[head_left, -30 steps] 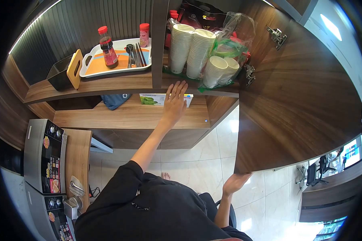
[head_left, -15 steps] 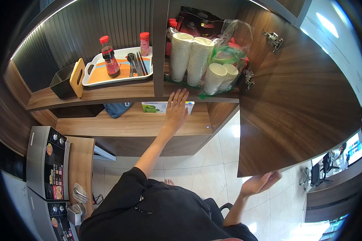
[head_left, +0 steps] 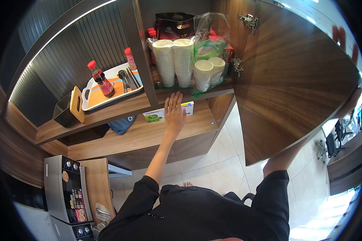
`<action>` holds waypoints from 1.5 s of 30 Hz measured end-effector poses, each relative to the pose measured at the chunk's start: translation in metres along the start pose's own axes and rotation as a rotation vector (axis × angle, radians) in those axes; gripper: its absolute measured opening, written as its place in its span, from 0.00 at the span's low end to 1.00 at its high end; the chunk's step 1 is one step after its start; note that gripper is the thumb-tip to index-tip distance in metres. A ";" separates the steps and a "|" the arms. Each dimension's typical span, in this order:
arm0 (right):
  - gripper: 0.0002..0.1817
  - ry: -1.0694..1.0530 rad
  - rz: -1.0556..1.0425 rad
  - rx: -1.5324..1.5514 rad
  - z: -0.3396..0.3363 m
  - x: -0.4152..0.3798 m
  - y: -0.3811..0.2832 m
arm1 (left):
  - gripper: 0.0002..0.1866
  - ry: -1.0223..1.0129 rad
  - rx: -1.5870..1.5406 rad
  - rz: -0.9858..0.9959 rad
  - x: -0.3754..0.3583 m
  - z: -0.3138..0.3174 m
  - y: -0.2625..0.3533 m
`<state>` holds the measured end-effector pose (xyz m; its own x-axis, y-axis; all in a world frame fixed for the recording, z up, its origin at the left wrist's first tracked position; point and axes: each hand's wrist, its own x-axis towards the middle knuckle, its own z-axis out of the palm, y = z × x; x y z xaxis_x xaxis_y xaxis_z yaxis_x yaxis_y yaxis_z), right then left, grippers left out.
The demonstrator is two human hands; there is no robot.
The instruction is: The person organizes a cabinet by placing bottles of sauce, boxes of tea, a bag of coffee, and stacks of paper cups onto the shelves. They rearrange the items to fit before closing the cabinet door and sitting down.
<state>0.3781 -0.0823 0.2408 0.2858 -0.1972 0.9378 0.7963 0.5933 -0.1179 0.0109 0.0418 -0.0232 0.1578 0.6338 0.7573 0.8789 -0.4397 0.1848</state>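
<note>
My left hand point(head_left: 175, 114) reaches forward with fingers stretched out, its fingertips at the front edge of the cabinet shelf point(head_left: 165, 97); it holds nothing. Above it, stacks of paper cups point(head_left: 163, 64) in clear plastic stand inside the cabinet. Beside them are shorter cups point(head_left: 203, 74) and a green-edged plastic bag point(head_left: 209, 48). The open wooden cabinet door point(head_left: 289, 76) hides most of my right forearm. Past the door's outer edge, part of my right hand point(head_left: 352, 103) shows, with dark fingers extended upward; the palm's contact with the door is hidden.
Left of the cups, a white tray point(head_left: 85, 105) carries a red-capped bottle point(head_left: 102, 82) and cutlery. A black bin point(head_left: 64, 113) stands beside it. A printed box point(head_left: 153, 115) lies below the shelf. Silver oven-like appliances point(head_left: 56, 186) stand at lower left.
My right hand has moved from below the door up behind its outer edge. My left hand stays by the shelf edge. The whole view has shifted and tilted.
</note>
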 end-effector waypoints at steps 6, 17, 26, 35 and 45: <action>0.28 -0.013 0.006 0.215 0.046 0.026 -0.023 | 0.41 0.019 -0.005 -0.018 0.001 0.003 0.002; 0.22 -0.046 -0.059 0.466 0.082 0.039 -0.057 | 0.39 0.022 0.004 -0.042 0.000 0.004 0.007; 0.18 -0.087 -0.175 0.674 0.110 0.060 -0.089 | 0.48 -0.004 0.099 0.001 -0.006 0.022 -0.004; 0.18 -0.488 -0.221 1.092 0.141 0.078 -0.104 | 0.42 0.081 0.098 0.068 -0.010 0.030 -0.008; 0.20 -0.040 -0.155 0.622 0.192 0.044 -0.134 | 0.34 -0.239 -0.430 -0.214 -0.082 0.009 -0.024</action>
<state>0.1816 -0.0209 0.3605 0.1625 -0.2949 0.9416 0.3656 0.9044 0.2201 -0.0191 0.0057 -0.0953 0.1370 0.8432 0.5198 0.6472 -0.4735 0.5975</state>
